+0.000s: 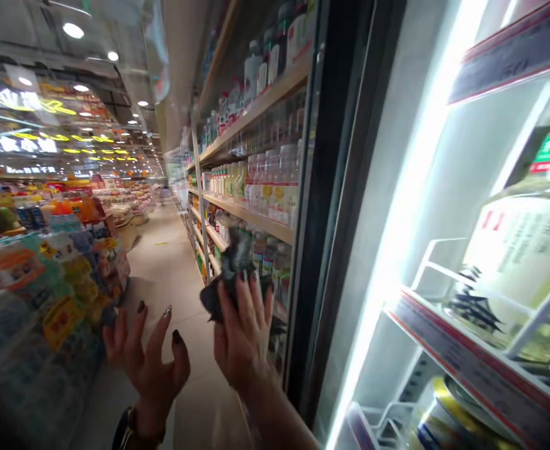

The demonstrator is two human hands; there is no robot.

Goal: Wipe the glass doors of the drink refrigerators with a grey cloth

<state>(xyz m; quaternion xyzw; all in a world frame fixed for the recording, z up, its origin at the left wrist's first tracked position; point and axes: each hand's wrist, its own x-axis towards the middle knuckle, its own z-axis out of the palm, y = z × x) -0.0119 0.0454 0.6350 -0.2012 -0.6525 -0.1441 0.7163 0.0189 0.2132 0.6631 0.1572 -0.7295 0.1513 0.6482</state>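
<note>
My right hand (243, 331) lies over a dark grey crumpled cloth (213, 300), pressing it against the glass of a door (251, 131). Its fingers point upward over the cloth, and a dark blurred shape just above looks like a reflection in the glass. To the left, my left hand (150, 359) is raised with its fingers apart and nothing in it. I cannot tell whether its fingertips touch the glass. A dark band with a gold edge circles the left wrist.
On the right is a lit cooler with a large bottle (519, 262) behind a wire rail and a can (448, 419) below. Shelves of bottles (270, 187) show through or in the glass. Wrapped drink packs (35, 319) are stacked along the aisle (162, 250) at left.
</note>
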